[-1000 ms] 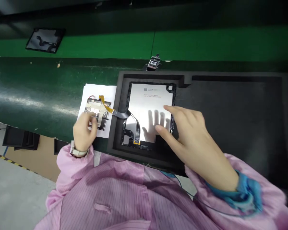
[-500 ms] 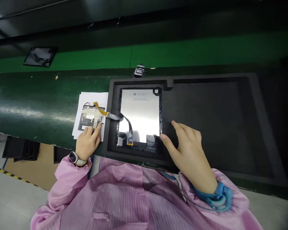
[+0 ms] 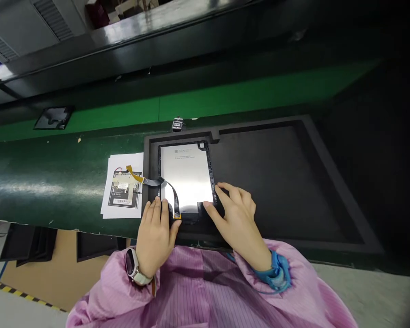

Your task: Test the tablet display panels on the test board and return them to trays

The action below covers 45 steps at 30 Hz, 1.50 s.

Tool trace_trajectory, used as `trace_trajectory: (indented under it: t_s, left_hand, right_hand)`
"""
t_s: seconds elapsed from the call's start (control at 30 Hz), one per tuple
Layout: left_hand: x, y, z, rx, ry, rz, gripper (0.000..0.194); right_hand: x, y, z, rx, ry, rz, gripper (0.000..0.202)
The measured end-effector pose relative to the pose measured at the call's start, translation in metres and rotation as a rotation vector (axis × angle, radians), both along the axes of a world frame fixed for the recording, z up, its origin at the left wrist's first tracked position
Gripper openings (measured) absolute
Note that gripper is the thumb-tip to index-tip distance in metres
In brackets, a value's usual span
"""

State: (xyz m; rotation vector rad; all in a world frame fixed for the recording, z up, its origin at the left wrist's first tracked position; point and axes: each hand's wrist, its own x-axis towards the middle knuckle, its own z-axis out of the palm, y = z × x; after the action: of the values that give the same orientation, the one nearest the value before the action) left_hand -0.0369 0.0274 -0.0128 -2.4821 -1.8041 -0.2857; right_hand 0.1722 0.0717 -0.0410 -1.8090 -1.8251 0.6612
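Observation:
A tablet screen panel (image 3: 187, 177) lies back side up in the left part of a black foam tray (image 3: 259, 182). A flex cable (image 3: 152, 182) runs from its lower edge leftward to a circuit board with a battery label (image 3: 125, 191), which rests on white paper (image 3: 105, 198). My left hand (image 3: 157, 232) lies with fingers spread over the panel's lower left corner, thumb near the orange connector (image 3: 176, 217). Fingers apart, my right hand (image 3: 235, 216) touches the panel's lower right edge. Neither hand holds anything.
A small metal counter (image 3: 177, 124) stands behind the tray. Another dark panel (image 3: 53, 118) lies at the back left on the green surface. Black trays (image 3: 29, 243) are stacked below the bench at the left.
My left hand has left the circuit board and moved right to the panel's lower left corner. My right hand remains by the panel's right edge. The view has shifted.

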Motion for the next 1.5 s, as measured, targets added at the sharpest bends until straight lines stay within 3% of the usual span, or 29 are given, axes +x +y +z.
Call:
trace_trajectory:
  t_s: [0.1, 0.17, 0.3, 0.4, 0.5, 0.57, 0.63, 0.73, 0.83, 1.0, 1.1, 1.23, 1.4, 1.5]
  left_hand:
    - [-0.001, 0.000, -0.002, -0.056, -0.021, 0.003, 0.057]
    - [-0.009, 0.003, 0.005, -0.147, -0.070, 0.018, 0.061]
    - [-0.032, 0.015, 0.037, -0.485, -0.240, 0.038, 0.068]
    - [-0.046, 0.027, 0.063, -0.665, -0.456, 0.116, 0.062]
    - [-0.046, 0.042, 0.078, -0.555, -0.827, 0.255, 0.058]
    - [-0.038, 0.055, 0.081, -0.409, -1.146, 0.258, 0.051]
    - [-0.029, 0.069, 0.081, -0.357, -1.407, 0.230, 0.049]
    - [-0.024, 0.084, 0.079, -0.418, -1.597, 0.239, 0.052]
    - [-0.032, 0.089, 0.078, -0.445, -1.677, 0.324, 0.055]
    - [-0.053, 0.081, 0.078, -0.341, -1.712, 0.393, 0.050]
    - [-0.055, 0.073, 0.080, -0.234, -1.726, 0.408, 0.051]
    - [-0.040, 0.067, 0.074, -0.103, -1.815, 0.379, 0.050]
    - [-0.023, 0.071, 0.047, -0.024, -1.947, 0.427, 0.037]
    - [-0.022, 0.073, 0.027, -0.128, -1.984, 0.469, 0.028]
  right_hand:
    - [0.008, 0.005, 0.003, -0.122, 0.238, -0.061, 0.047]
    - [0.014, 0.007, 0.012, -0.163, 0.418, -0.094, 0.045]
    - [0.012, 0.003, 0.042, -0.165, 0.782, -0.014, 0.039]
    - [-0.006, 0.002, 0.062, -0.141, 0.878, 0.140, 0.039]
    - [-0.034, 0.006, 0.072, -0.082, 0.859, 0.246, 0.043]
    - [-0.053, 0.011, 0.074, -0.047, 0.843, 0.318, 0.045]
    - [-0.069, 0.014, 0.071, -0.033, 0.823, 0.410, 0.047]
    - [-0.083, 0.013, 0.059, -0.025, 0.788, 0.477, 0.049]
    - [-0.085, 0.005, 0.041, -0.010, 0.764, 0.383, 0.051]
    - [-0.082, -0.009, 0.022, 0.049, 0.687, 0.236, 0.059]
    - [-0.084, -0.010, 0.026, 0.105, 0.513, 0.225, 0.063]
    - [-0.090, -0.007, 0.043, 0.236, 0.266, 0.189, 0.063]
    - [-0.081, -0.010, 0.060, 0.421, 0.191, 0.348, 0.051]
    - [-0.061, -0.011, 0.057, 0.380, 0.195, 0.190, 0.062]
